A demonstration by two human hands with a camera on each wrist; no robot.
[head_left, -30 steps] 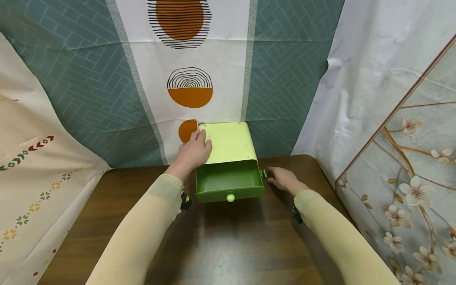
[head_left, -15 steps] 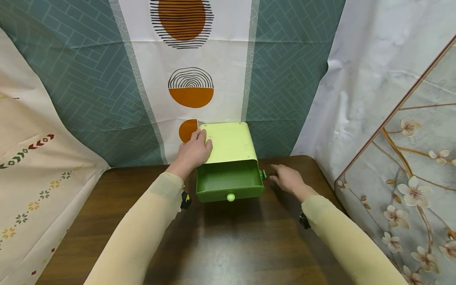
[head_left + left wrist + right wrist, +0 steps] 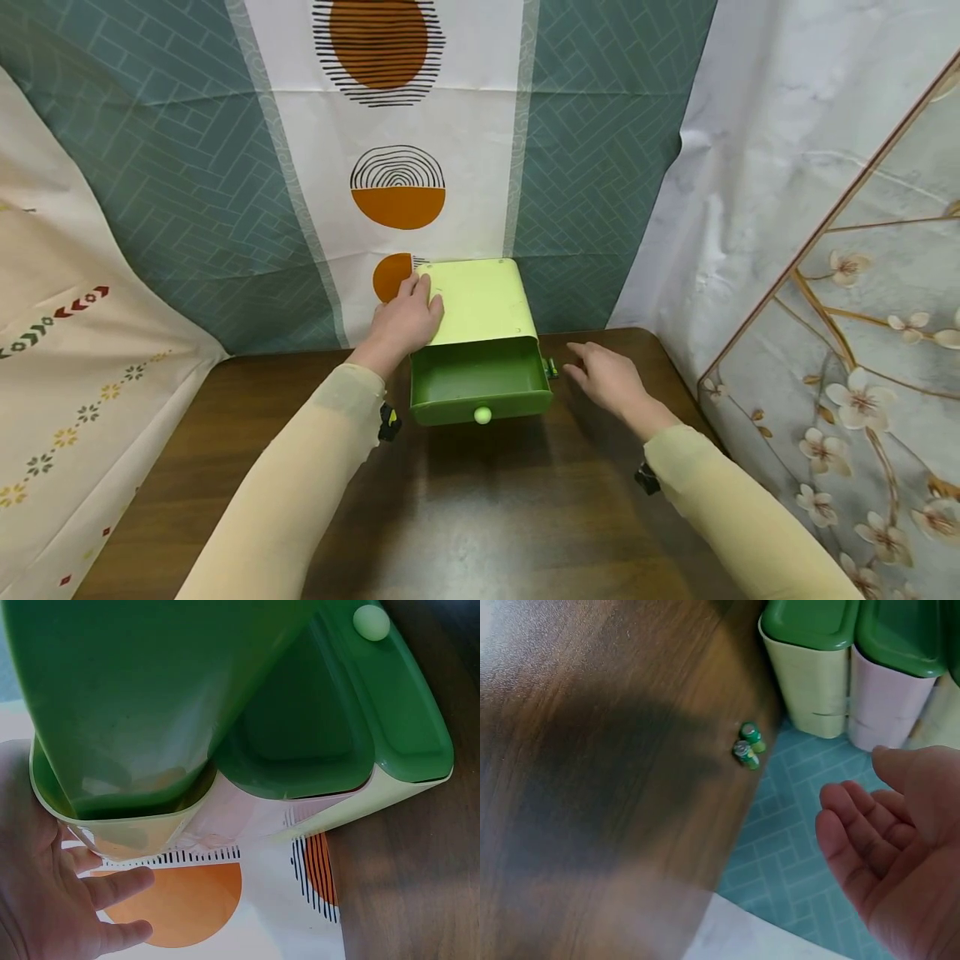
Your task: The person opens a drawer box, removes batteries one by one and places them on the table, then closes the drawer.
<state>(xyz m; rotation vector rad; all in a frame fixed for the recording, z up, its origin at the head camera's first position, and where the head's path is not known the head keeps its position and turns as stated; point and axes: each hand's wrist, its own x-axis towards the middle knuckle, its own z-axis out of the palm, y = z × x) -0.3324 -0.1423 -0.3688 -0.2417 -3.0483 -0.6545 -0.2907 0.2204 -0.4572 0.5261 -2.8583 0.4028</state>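
Note:
A small drawer cabinet (image 3: 480, 302) with a pale yellow top stands at the back of the table. Its top green drawer (image 3: 482, 408) is pulled out, and nothing shows inside it. My left hand (image 3: 402, 321) rests on the left part of the cabinet's top; in the left wrist view its fingers reach out beside the cabinet wall. My right hand (image 3: 609, 379) hovers to the right of the cabinet, fingers loosely bent and holding nothing. Two small green batteries (image 3: 748, 742) lie side by side on the table between the cabinet and my right hand.
The brown wooden table (image 3: 480, 517) runs toward me in front of the cabinet. Patterned cloths hang close behind it, with a floral sheet (image 3: 840, 400) on the right and a cream cloth (image 3: 67, 375) on the left. Lower green drawer fronts (image 3: 412, 742) are pushed in.
My right hand has drawn back to the right, away from the batteries, and its fingers have spread a little. The left hand, cabinet and drawer have stayed in place.

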